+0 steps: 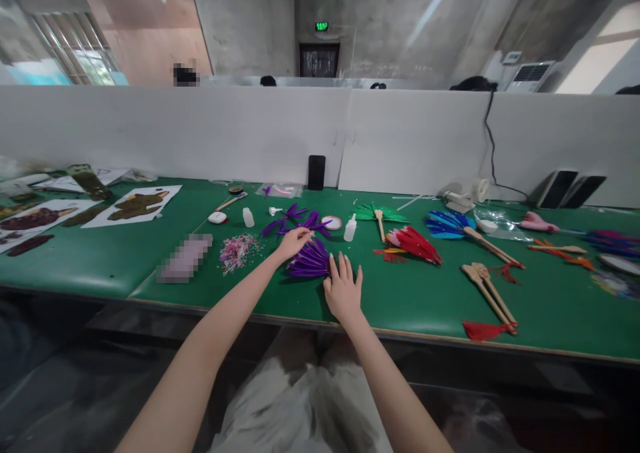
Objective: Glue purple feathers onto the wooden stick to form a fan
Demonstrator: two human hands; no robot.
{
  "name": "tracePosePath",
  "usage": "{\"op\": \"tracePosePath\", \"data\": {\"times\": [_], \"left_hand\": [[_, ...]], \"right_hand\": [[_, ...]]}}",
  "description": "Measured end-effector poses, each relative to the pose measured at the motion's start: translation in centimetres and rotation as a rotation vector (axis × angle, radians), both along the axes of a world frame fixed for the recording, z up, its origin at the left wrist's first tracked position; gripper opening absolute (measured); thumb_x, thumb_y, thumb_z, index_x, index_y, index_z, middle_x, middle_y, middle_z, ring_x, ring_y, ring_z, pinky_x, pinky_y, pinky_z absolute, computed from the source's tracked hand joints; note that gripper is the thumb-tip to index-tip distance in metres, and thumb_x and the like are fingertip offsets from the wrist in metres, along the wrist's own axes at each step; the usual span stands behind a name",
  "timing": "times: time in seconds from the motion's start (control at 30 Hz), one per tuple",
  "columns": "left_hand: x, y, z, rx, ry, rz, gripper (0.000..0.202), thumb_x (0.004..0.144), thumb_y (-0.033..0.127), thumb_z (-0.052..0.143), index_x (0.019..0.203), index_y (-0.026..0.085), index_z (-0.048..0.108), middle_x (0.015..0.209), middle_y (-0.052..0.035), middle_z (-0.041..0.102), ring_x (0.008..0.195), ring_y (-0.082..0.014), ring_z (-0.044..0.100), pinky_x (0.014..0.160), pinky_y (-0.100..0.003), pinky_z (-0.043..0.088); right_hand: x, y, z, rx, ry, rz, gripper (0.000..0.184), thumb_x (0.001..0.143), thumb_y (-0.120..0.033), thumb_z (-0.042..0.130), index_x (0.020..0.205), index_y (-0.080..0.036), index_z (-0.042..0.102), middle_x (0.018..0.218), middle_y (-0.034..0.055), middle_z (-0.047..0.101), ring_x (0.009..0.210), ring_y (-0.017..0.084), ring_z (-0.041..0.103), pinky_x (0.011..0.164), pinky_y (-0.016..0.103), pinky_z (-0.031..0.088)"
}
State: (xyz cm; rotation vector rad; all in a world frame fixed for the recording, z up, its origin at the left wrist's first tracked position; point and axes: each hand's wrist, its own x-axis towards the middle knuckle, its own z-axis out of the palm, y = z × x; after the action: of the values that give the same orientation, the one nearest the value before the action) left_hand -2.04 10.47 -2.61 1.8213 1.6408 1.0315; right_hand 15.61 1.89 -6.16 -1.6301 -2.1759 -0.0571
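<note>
A purple feather fan [307, 261] lies spread on the green table in front of me. My right hand [344, 286] rests at the fan's gathered right end, its fingers stretched and apart. Over the fan's upper edge is my left hand [294, 242], thumb and fingertips pinched together; whatever they hold is too small to make out. Loose purple feathers [285, 221] lie just behind that hand. A white squeeze bottle [351, 229] stands behind my right hand, beside a roll of tape [331, 223].
Left of the fan are a pile of colourful bits [237, 252], a small bottle [249, 218] and a blurred-out pinkish object [185, 258]. To the right lie green [383, 214], red [415, 245] and blue [447, 225] feather fans and wooden handles [487, 293]. A white partition [225, 133] runs behind.
</note>
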Motion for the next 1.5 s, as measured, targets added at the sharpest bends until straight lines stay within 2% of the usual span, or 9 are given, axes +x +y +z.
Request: {"op": "tracePosePath", "data": {"times": [0.17, 0.3, 0.4, 0.57, 0.9, 1.07, 1.17, 1.27, 1.5], "left_hand": [[-1.1, -0.8, 1.3, 0.064, 0.110, 0.145, 0.041, 0.089, 0.041, 0.031, 0.093, 0.013, 0.061, 0.085, -0.0105, 0.068, 0.078, -0.0211, 0.061, 0.077, -0.033, 0.044], [0.9, -3.7, 2.1, 0.168, 0.223, 0.161, 0.039, 0.089, 0.036, 0.033, 0.115, 0.014, 0.054, 0.121, -0.0121, 0.056, 0.119, -0.0255, 0.043, 0.102, -0.041, 0.028], [3.3, -6.0, 1.7, 0.345, 0.521, 0.000, 0.045, 0.092, 0.031, 0.023, 0.130, 0.014, 0.041, 0.136, -0.0099, 0.043, 0.133, -0.0215, 0.026, 0.108, -0.041, 0.021], [5.2, -7.2, 0.0, 0.379, 0.780, -0.293, 0.057, 0.091, 0.045, 0.022, 0.139, 0.013, 0.027, 0.147, -0.0074, 0.025, 0.137, -0.0187, 0.013, 0.112, -0.039, 0.011], [4.4, -5.9, -0.8, 0.237, 0.761, -0.463, 0.072, 0.085, 0.059, 0.021, 0.139, 0.012, 0.025, 0.147, -0.0099, 0.021, 0.137, -0.0200, 0.014, 0.112, -0.038, 0.009], [4.2, -5.7, -0.7, 0.202, 0.744, -0.490, 0.073, 0.085, 0.060, 0.020, 0.140, 0.012, 0.021, 0.148, -0.0097, 0.018, 0.137, -0.0197, 0.012, 0.112, -0.038, 0.008], [4.2, -5.7, -0.6, 0.186, 0.735, -0.494, 0.076, 0.084, 0.061, 0.020, 0.141, 0.011, 0.018, 0.148, -0.0101, 0.016, 0.137, -0.0202, 0.011, 0.112, -0.039, 0.007], [4.2, -5.6, -0.5, 0.176, 0.719, -0.504, 0.078, 0.083, 0.063, 0.019, 0.141, 0.011, 0.016, 0.149, -0.0094, 0.015, 0.137, -0.0199, 0.010, 0.112, -0.040, 0.004], [3.6, -4.9, -0.2, 0.184, 0.638, -0.667, 0.081, 0.081, 0.065, 0.024, 0.141, 0.012, 0.018, 0.146, -0.0108, 0.025, 0.137, -0.0202, 0.015, 0.112, -0.040, 0.004]], "right_hand": [[-0.6, -0.3, 0.4, -0.058, 0.007, -0.034, 0.053, 0.086, -0.024, 0.030, 0.138, -0.012, 0.033, 0.145, 0.0108, 0.027, 0.133, 0.023, 0.024, 0.107, 0.048, 0.009], [-1.2, -0.8, 0.7, -0.086, 0.093, -0.058, 0.058, 0.086, -0.021, 0.026, 0.142, -0.009, 0.020, 0.146, 0.0128, 0.025, 0.134, 0.023, 0.020, 0.107, 0.048, 0.013], [-1.0, -1.1, 1.1, -0.072, 0.192, -0.016, 0.062, 0.086, -0.018, 0.023, 0.144, -0.011, 0.003, 0.146, 0.0135, 0.023, 0.135, 0.022, 0.019, 0.105, 0.050, 0.018], [1.0, -1.3, 1.6, -0.059, 0.229, 0.050, 0.067, 0.085, -0.016, 0.027, 0.143, -0.014, -0.007, 0.147, 0.0131, 0.020, 0.136, 0.023, 0.017, 0.106, 0.050, 0.020], [1.7, -3.6, 0.2, -0.128, 0.148, 0.128, 0.065, 0.091, -0.026, 0.032, 0.144, -0.018, -0.004, 0.148, 0.0107, 0.019, 0.135, 0.026, 0.018, 0.104, 0.052, 0.026], [2.2, -3.6, 1.4, -0.293, 0.342, 0.144, 0.063, 0.091, -0.028, 0.033, 0.144, -0.024, -0.001, 0.150, 0.0077, 0.012, 0.136, 0.027, 0.015, 0.104, 0.052, 0.028], [4.1, -2.0, 3.3, -0.453, 0.512, 0.130, 0.056, 0.093, -0.027, 0.027, 0.144, -0.028, 0.005, 0.151, 0.0037, 0.008, 0.137, 0.024, 0.011, 0.105, 0.049, 0.027], [5.6, 1.3, 5.4, -0.396, 0.592, 0.102, 0.050, 0.092, -0.031, 0.031, 0.141, -0.028, 0.020, 0.148, 0.0026, 0.019, 0.136, 0.022, 0.017, 0.108, 0.045, 0.022], [3.8, 10.3, 6.8, -0.528, 0.531, 0.294, 0.036, 0.087, -0.037, 0.043, 0.116, -0.020, 0.053, 0.107, 0.0084, 0.062, 0.096, 0.020, 0.058, 0.083, 0.032, 0.045]]}}
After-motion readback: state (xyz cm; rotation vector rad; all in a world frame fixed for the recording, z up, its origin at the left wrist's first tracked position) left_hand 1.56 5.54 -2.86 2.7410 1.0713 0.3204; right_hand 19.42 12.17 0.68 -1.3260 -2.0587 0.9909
